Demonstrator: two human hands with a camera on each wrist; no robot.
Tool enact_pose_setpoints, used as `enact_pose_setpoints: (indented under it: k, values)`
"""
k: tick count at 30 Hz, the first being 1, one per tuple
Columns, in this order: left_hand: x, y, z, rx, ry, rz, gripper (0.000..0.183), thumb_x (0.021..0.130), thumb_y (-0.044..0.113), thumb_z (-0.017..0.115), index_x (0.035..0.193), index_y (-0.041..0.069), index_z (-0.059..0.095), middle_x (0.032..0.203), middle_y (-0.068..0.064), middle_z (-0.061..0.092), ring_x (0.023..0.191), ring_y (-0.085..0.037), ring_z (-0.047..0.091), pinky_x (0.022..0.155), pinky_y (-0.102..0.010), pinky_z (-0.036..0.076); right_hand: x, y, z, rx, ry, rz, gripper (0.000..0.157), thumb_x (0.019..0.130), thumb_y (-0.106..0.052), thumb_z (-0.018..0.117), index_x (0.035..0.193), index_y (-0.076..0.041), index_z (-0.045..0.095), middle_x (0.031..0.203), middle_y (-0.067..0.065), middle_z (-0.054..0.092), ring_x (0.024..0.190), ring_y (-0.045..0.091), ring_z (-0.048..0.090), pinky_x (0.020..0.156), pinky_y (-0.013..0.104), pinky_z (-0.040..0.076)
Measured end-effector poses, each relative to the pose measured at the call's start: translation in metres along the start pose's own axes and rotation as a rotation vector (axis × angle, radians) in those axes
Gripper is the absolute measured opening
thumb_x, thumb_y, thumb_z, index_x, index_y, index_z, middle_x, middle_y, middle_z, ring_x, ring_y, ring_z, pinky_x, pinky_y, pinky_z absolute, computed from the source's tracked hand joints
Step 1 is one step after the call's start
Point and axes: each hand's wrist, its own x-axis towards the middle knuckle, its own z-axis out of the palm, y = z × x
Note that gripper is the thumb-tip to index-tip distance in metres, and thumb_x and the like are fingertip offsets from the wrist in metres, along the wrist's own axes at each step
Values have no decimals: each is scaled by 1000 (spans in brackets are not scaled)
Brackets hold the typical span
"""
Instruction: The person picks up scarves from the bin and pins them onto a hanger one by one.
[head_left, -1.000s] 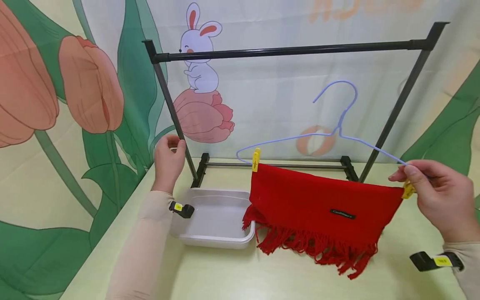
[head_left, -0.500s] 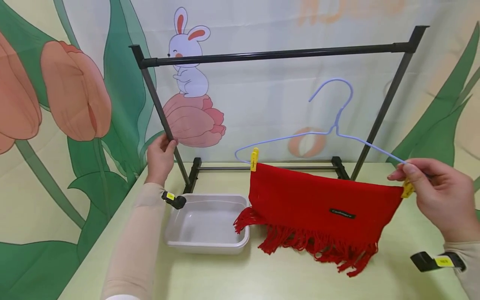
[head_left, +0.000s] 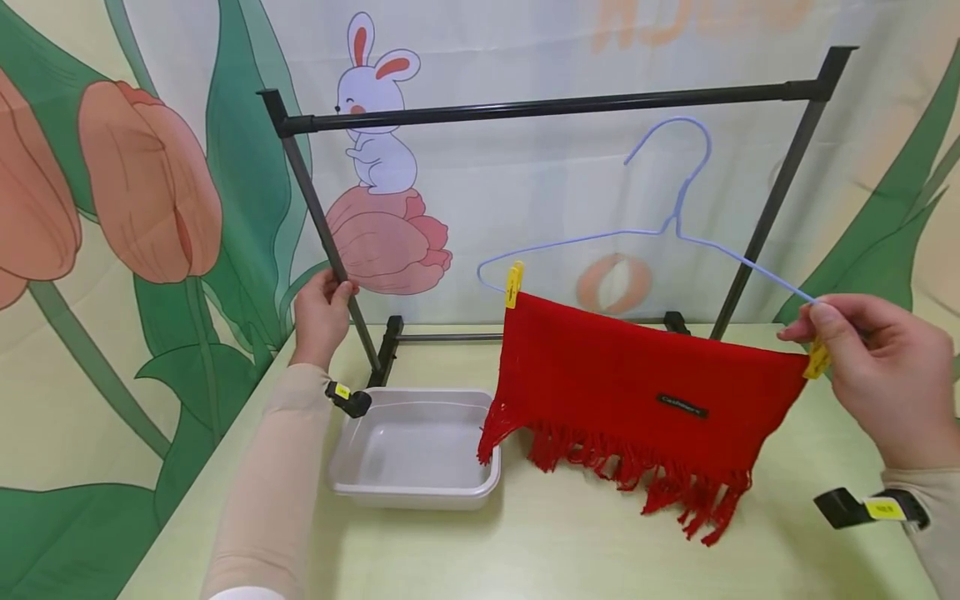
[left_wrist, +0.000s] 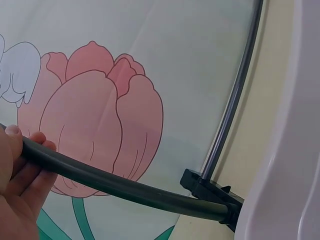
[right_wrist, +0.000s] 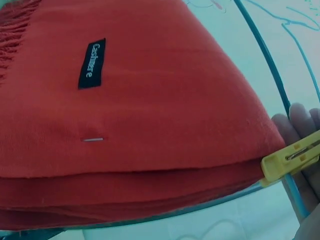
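Observation:
A folded red fringed scarf (head_left: pixel 637 375) hangs from a lavender wire hanger (head_left: pixel 585 239), held by a yellow clothespin (head_left: pixel 513 284) at its left corner and another yellow clothespin (right_wrist: pixel 292 157) at its right. My right hand (head_left: pixel 881 371) pinches the hanger's right end beside that clothespin. The hook points up, a little below the rack's top bar, and overlaps the wall cloth in the head view. My left hand (head_left: pixel 321 317) grips the left post (left_wrist: pixel 125 187) of the black clothes rack (head_left: pixel 555 107), its fingers behind the post and thumb in front.
A pale grey plastic basin (head_left: pixel 412 496) stands on the light table (head_left: pixel 420 558) in front of the rack's left foot (head_left: pixel 386 350). The scarf's lower left fringe overlaps the basin's right rim. A printed cloth (head_left: pixel 510 192) with tulips and a rabbit hangs behind the rack.
My left hand has moved onto the rack's left post and now holds it. My right hand has lifted the hanger and scarf slightly, so the hook is higher.

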Motion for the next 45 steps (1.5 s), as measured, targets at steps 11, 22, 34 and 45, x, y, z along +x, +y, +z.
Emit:
enact_pose_setpoints:
  k: [11,22,34,45]
  values:
    - [-1,0,3,4,21,-20,29,114,16,53,137,1,64,127,-19,74,122,-32,71,114,-48,54,32,-30,20,10,25,66,32,110,-32,61,122,-6,75,88,-34,69,82,-11,68,63,9,51]
    - [0,2,4,7,15,-41,32,114,17,51,140,2,63,128,-18,73,123,-31,69,116,-48,53,69,-61,52,-17,10,47,38,111,-36,57,123,-4,74,82,-35,63,81,-9,66,71,8,51]
    - [0,0,5,13,10,-37,32,115,15,51,141,0,62,127,-19,73,122,-34,70,115,-50,53,71,-70,98,-58,8,40,39,113,-35,55,121,-4,76,107,19,79,77,-2,61,63,10,48]
    - [2,-2,5,20,15,-19,31,115,14,51,140,-1,62,125,-21,73,121,-35,71,114,-50,54,49,-57,118,-104,-118,25,37,114,-30,54,125,0,72,108,21,79,91,31,66,64,13,46]
